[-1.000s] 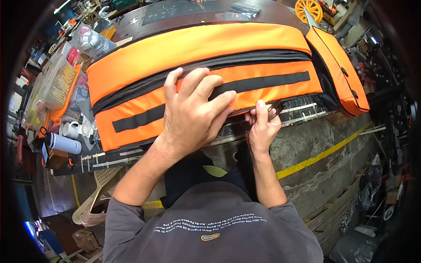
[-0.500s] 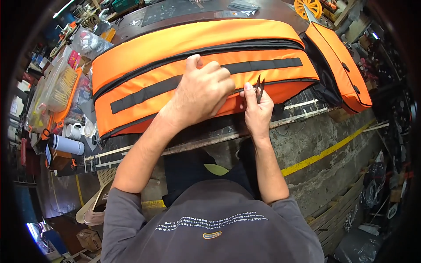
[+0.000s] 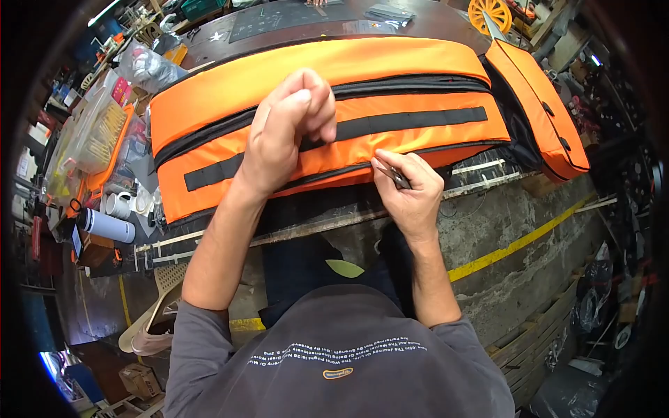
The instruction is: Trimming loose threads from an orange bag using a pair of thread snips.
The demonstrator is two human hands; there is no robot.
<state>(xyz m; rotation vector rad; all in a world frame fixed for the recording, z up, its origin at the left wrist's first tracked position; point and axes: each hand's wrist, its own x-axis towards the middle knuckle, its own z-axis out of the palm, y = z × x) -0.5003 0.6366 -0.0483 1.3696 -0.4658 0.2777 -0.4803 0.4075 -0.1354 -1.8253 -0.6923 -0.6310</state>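
Observation:
A long orange bag (image 3: 313, 66) with black zip, black edging and a black webbing strip (image 3: 376, 124) lies across the table in front of me. Above its front panel is my left hand (image 3: 293, 132), raised with the fingers curled closed; whatever they pinch, if anything, is too small to see. My right hand (image 3: 412, 191) rests at the bag's near edge, thumb and forefinger against the orange fabric by the black piping. Small dark snips (image 3: 400, 179) are held in that hand, mostly hidden by the fingers.
To the right lies an orange bag section (image 3: 540, 111) with black clips. Clear plastic boxes (image 3: 97, 139), a white mug (image 3: 118, 205) and a white tumbler (image 3: 108, 228) crowd the left. An orange spoked wheel (image 3: 489, 15) stands at the far right.
My left hand has lifted away up and left from the bag's front edge. The right hand has turned inward and lowered, its snips now folded back into the palm. The bag has shifted slightly.

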